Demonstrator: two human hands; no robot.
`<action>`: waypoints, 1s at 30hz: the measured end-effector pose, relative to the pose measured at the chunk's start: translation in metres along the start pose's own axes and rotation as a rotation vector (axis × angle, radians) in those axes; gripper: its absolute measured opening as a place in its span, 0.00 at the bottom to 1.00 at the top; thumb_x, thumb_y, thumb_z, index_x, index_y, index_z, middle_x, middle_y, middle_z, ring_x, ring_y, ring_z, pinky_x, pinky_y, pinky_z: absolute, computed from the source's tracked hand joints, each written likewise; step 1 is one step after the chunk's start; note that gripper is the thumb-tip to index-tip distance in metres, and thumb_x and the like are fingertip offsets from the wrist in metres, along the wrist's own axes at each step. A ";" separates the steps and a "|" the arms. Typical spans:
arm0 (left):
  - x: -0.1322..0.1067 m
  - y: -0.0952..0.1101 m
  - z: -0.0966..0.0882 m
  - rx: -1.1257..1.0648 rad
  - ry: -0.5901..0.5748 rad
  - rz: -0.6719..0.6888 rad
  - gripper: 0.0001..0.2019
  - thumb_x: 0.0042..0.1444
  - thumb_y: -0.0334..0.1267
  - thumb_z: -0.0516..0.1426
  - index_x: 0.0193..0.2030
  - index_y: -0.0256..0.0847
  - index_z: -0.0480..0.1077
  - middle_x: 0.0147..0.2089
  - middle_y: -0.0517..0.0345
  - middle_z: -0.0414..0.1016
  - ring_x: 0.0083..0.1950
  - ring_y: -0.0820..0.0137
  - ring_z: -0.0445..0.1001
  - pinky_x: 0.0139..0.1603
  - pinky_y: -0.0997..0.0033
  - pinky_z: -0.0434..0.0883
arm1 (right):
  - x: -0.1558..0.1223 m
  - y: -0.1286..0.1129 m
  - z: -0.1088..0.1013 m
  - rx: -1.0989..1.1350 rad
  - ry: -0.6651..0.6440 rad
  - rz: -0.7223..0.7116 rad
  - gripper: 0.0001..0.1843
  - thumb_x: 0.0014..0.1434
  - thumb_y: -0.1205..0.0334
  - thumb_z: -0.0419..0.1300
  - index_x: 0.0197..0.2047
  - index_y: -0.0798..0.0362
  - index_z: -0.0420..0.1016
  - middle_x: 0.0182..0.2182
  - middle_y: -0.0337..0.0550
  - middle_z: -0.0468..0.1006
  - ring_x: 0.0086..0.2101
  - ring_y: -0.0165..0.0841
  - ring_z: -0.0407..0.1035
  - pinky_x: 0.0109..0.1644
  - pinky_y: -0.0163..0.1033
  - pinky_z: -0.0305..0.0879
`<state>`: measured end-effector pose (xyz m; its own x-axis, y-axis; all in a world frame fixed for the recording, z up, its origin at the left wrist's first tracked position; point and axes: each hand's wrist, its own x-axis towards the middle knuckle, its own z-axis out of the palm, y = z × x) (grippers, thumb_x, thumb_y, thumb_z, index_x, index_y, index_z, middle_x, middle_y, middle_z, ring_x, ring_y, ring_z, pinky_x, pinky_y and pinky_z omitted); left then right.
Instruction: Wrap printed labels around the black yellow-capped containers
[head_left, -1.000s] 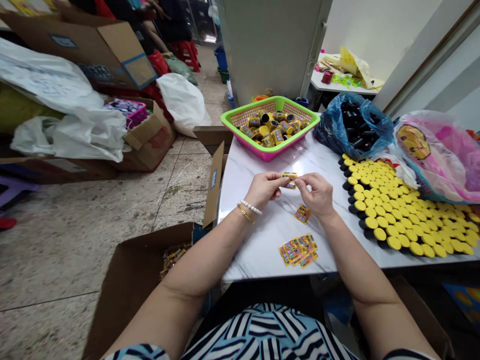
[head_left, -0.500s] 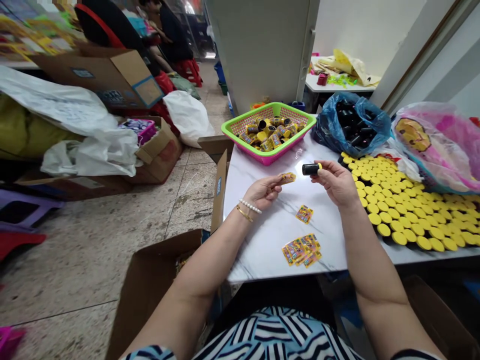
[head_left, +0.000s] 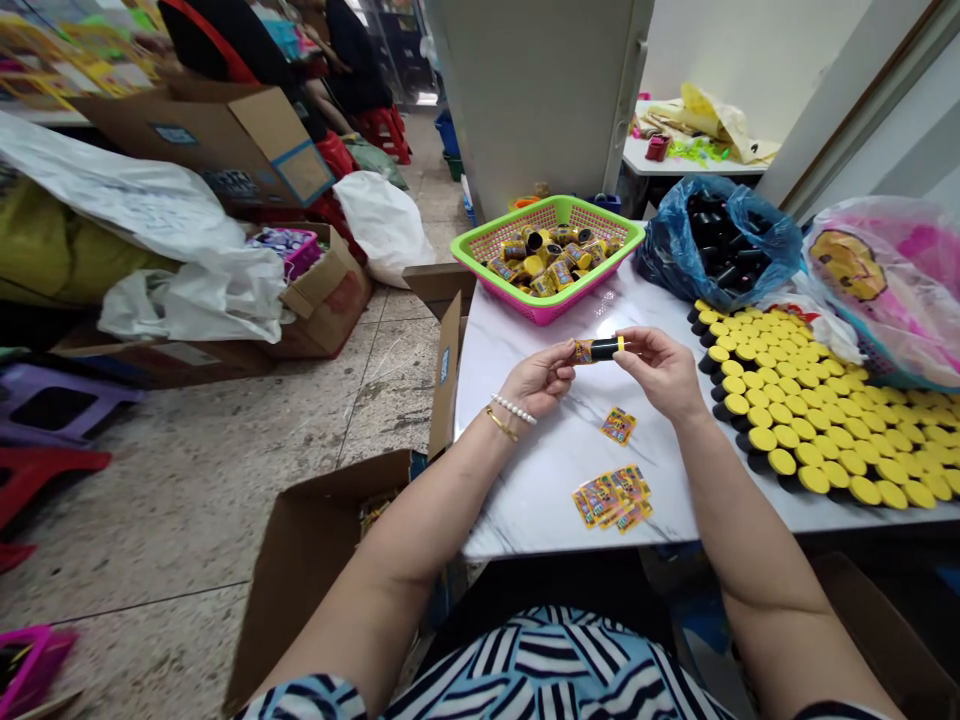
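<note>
My right hand (head_left: pixel 660 368) pinches a small black bottle (head_left: pixel 604 349) by its yellow cap, holding it on its side above the table. My left hand (head_left: pixel 541 380) grips a printed yellow label sleeve (head_left: pixel 583 351) in its fingertips. The bottle's black end meets the sleeve's open end; how far it sits inside I cannot tell. Below the hands, a single flat sleeve (head_left: pixel 619 426) lies on the marble-patterned table (head_left: pixel 517 490). Nearer the front edge several more sleeves overlap in a small pile (head_left: pixel 613 498).
A green and pink basket (head_left: pixel 480 262) holds several labelled bottles. Yellow-capped bottles (head_left: pixel 817 410) stand packed at the right. Behind them are a blue bag (head_left: pixel 667 240) of black bottles and a pink plastic bag (head_left: pixel 892 290). An open carton (head_left: pixel 292 570) stands at my left.
My right hand has brought the black bottle left to the sleeve in my left hand, so the two now meet. The view has shifted slightly.
</note>
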<state>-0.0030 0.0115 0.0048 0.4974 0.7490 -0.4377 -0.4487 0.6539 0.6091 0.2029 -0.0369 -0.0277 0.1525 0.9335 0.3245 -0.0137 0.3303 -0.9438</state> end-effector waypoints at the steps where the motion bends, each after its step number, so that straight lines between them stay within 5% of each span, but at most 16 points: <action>1: 0.001 0.000 -0.001 0.003 0.002 -0.005 0.05 0.61 0.30 0.66 0.41 0.31 0.76 0.34 0.56 0.77 0.18 0.87 0.58 0.12 0.88 0.47 | -0.002 -0.001 0.000 -0.049 0.009 -0.019 0.20 0.56 0.50 0.73 0.50 0.48 0.82 0.45 0.42 0.84 0.43 0.36 0.80 0.54 0.46 0.80; 10: 0.002 -0.004 -0.003 0.083 -0.029 0.044 0.06 0.58 0.30 0.68 0.39 0.31 0.76 0.33 0.57 0.76 0.18 0.88 0.54 0.13 0.87 0.45 | -0.010 -0.003 0.014 0.008 -0.054 0.004 0.20 0.59 0.50 0.70 0.50 0.47 0.75 0.50 0.43 0.83 0.45 0.36 0.81 0.54 0.45 0.80; 15: 0.002 -0.008 -0.004 0.291 0.023 0.249 0.15 0.52 0.40 0.73 0.38 0.30 0.79 0.34 0.53 0.77 0.23 0.85 0.60 0.17 0.84 0.49 | -0.007 -0.001 0.015 0.075 -0.065 0.049 0.21 0.54 0.48 0.74 0.45 0.47 0.73 0.39 0.38 0.82 0.39 0.33 0.79 0.50 0.43 0.80; 19: 0.000 -0.004 -0.005 0.377 0.152 0.428 0.21 0.48 0.46 0.74 0.43 0.35 0.80 0.40 0.53 0.79 0.28 0.81 0.67 0.23 0.83 0.59 | -0.004 -0.006 0.009 0.078 0.013 0.006 0.23 0.50 0.48 0.77 0.44 0.46 0.76 0.39 0.39 0.83 0.40 0.35 0.79 0.52 0.45 0.79; 22: -0.005 -0.001 -0.003 0.399 -0.013 0.428 0.29 0.46 0.46 0.75 0.55 0.44 0.78 0.50 0.52 0.80 0.41 0.73 0.78 0.36 0.76 0.73 | -0.004 -0.009 0.006 0.089 0.015 -0.023 0.23 0.50 0.48 0.77 0.46 0.45 0.78 0.42 0.41 0.84 0.43 0.38 0.80 0.56 0.49 0.79; 25: -0.010 -0.003 0.001 0.476 -0.206 0.412 0.30 0.46 0.43 0.75 0.56 0.41 0.79 0.47 0.51 0.81 0.44 0.68 0.79 0.43 0.68 0.77 | -0.006 -0.011 0.005 0.079 -0.043 -0.079 0.22 0.52 0.51 0.76 0.48 0.44 0.80 0.47 0.43 0.83 0.47 0.40 0.80 0.60 0.52 0.78; 30: -0.012 -0.007 0.001 0.616 -0.215 0.529 0.23 0.46 0.41 0.75 0.48 0.35 0.80 0.41 0.52 0.81 0.36 0.72 0.77 0.39 0.69 0.75 | -0.010 -0.014 0.007 -0.214 -0.075 -0.249 0.19 0.56 0.53 0.74 0.50 0.43 0.83 0.50 0.44 0.77 0.49 0.40 0.77 0.55 0.51 0.82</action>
<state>-0.0052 -0.0018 0.0067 0.4943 0.8630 0.1044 -0.2075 0.0005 0.9782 0.1946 -0.0498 -0.0178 0.0516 0.8381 0.5431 0.2234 0.5203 -0.8242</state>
